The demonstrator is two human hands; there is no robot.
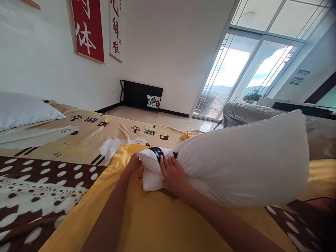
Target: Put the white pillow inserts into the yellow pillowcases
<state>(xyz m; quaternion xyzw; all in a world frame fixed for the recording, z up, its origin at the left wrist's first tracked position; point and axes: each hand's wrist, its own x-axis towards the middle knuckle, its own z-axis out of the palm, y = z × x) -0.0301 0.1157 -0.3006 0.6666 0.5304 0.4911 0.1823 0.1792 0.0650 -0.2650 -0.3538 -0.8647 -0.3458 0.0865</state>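
Note:
A plump white pillow (244, 157) lies on a yellow cover (147, 217) spread over the bed. My right hand (173, 175) squeezes the pillow's narrow left end, fingers wrapped over the bunched cloth. My left hand (132, 164) is mostly tucked behind that same end, gripping the white corner next to the yellow cover's edge. A dark patch (159, 152) shows on the white cloth just above my right fingers.
A second white pillow (23, 110) rests at the bed's far left. A patterned sheet (86, 136) with sheep and brown spotted parts covers the bed. A grey sofa (249, 112) stands to the right, a low black table (141, 94) by the wall, glass doors (236, 77) beyond.

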